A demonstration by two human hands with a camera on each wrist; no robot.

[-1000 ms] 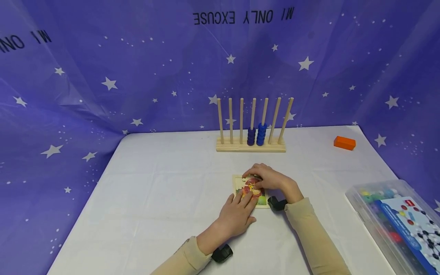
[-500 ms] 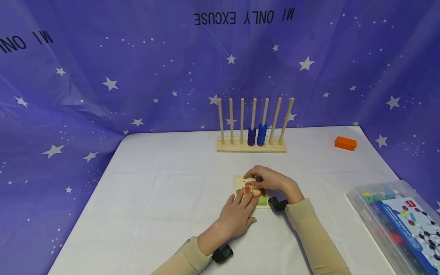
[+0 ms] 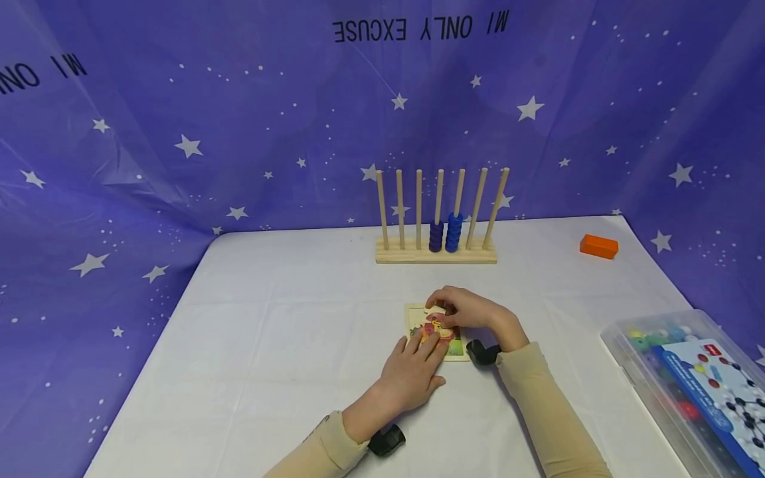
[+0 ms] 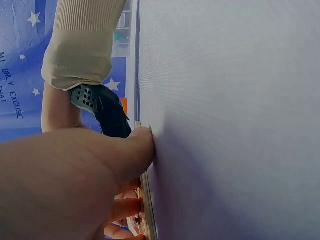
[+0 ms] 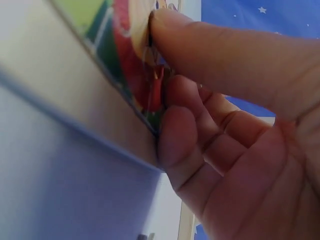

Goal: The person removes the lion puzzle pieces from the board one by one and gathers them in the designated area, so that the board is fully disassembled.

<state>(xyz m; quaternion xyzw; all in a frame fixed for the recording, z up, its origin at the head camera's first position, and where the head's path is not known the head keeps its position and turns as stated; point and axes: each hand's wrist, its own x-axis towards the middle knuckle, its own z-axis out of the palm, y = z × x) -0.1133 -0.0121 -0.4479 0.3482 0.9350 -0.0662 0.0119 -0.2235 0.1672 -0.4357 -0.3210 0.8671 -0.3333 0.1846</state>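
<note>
My L hand [image 3: 409, 382] lies w/ fingers spread on the near part of the pic. puzzle [image 3: 429, 326], prob. to stop it sliding on the white cloth [image 3: 269, 372]. R hand [image 3: 469, 311] is at its far R corner: thumb bent over the pic., fingers curled to the edge, pinching there; can't tell if a loose pc. is in that grip. Puzzle's right in front of me, I guess so both hands reach it easily. Bead rack [image 3: 436, 258] stands behind, nr the backdrop [image 3: 269, 133], purple beads [image 3: 436, 237] + blue beads [image 3: 453, 234] on two pegs, maybe parked out of the way. Orange block [image 3: 599, 246] far R; clear plastic case [image 3: 642, 378] nearer, also R. Text: backdrop says "MI ONLY EXCUSE", upside down from here; L wrist view adds "THAT". Case label [image 3: 717, 392] has ball-and-stick pics + red logo [image 3: 712, 350], too tiny to read.
</note>
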